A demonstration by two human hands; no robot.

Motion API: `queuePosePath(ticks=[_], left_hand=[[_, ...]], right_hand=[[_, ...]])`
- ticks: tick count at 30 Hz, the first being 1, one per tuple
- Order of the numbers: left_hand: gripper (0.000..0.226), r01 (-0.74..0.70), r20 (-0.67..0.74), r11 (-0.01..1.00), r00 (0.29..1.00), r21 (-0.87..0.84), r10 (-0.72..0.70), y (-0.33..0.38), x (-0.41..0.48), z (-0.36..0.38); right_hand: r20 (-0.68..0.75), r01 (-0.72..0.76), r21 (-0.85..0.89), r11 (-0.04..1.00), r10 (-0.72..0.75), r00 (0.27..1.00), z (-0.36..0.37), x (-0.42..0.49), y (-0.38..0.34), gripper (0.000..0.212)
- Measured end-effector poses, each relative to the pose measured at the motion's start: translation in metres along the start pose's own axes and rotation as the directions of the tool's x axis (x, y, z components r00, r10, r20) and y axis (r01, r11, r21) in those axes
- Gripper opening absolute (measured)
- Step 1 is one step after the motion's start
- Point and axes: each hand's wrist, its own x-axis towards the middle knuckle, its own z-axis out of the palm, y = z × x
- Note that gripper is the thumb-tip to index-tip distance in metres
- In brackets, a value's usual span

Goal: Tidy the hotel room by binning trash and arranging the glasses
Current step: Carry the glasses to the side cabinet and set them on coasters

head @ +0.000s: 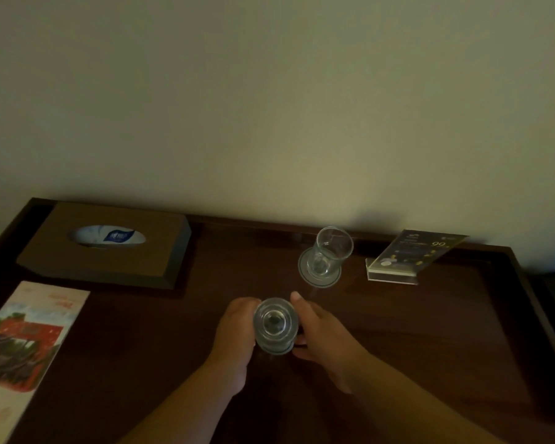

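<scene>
Your left hand [234, 334] curls against the left side of the near glass [275, 325], and your right hand [321, 334] closes on it from the other side, thumb laid straight up the wall and the other fingers tucked in low at the base. So both hands grip the one glass, seen from straight above, mouth up. A green-edged disc shows under its base, most likely its coaster [277, 350] (whether the glass rests on it or hangs just over it, I cannot tell). Holding from both sides probably lets you steer the glass squarely onto that small disc without tipping it.

Off to your left, a printed brochure [23, 347] lies flat on the desk [430, 331], well apart from the hands.

Farther back, the second glass [330, 251] stands upright on its own coaster [308, 277], close to the rear edge. That looks like the pattern to match, with the near glass belonging beside it. A brown tissue box [106, 251] sits at the back left, and a clear acrylic sign stand [407, 257] sits at the back right near the wall [269, 107]. No trash or bin is in view.
</scene>
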Motion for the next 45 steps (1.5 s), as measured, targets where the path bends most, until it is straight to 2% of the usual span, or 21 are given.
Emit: queuePosePath(ticks=[3,6,7,9,11,20,26,36,41,45], left_hand=[[0.018,0.05,-0.01,0.999,0.999,-0.001,-0.05,0.013,0.007,0.0],[0.055,0.146,-0.052,0.989,0.988,-0.003,-0.146,0.032,0.017,-0.001],[0.052,0.152,-0.055,0.988,0.987,-0.001,-0.152,0.036,0.022,-0.001],[0.024,0.143,-0.04,0.99,0.989,-0.003,-0.143,0.045,0.03,-0.002],[0.008,0.156,-0.059,0.988,0.986,-0.005,-0.156,0.053,0.037,-0.005],[0.008,0.179,0.023,0.983,0.983,0.036,-0.18,0.08,0.078,-0.003],[0.012,0.176,0.053,0.983,0.982,0.048,-0.179,0.091,0.1,-0.001],[0.012,0.235,0.028,0.968,0.971,0.089,-0.238,0.087,0.115,0.0],[0.009,0.237,-0.004,0.97,0.971,0.062,-0.237,0.088,0.118,0.001],[0.009,0.242,-0.012,0.969,0.97,0.056,-0.242,0.088,0.119,-0.001]], right_hand=[[-0.007,-0.014,0.027,1.0,0.014,1.0,0.004,0.005,-0.008,0.041],[-0.005,-0.033,0.074,0.997,0.033,0.999,0.009,0.012,-0.019,0.042],[0.001,-0.042,0.087,0.995,0.042,0.999,0.011,0.015,-0.023,0.043],[0.019,-0.057,0.104,0.993,0.056,0.998,0.012,0.023,-0.031,0.046],[0.028,-0.071,0.108,0.992,0.068,0.997,0.013,0.031,-0.039,0.049],[-0.001,-0.121,0.128,0.984,0.122,0.992,0.008,0.072,-0.065,0.062],[-0.039,-0.134,0.167,0.977,0.142,0.989,0.006,0.091,-0.077,0.057],[-0.051,-0.234,0.167,0.958,0.245,0.968,0.004,0.1,-0.078,0.067],[-0.07,-0.24,0.171,0.956,0.255,0.964,0.005,0.103,-0.079,0.064],[-0.097,-0.236,0.151,0.96,0.252,0.963,0.006,0.103,-0.081,0.069]])
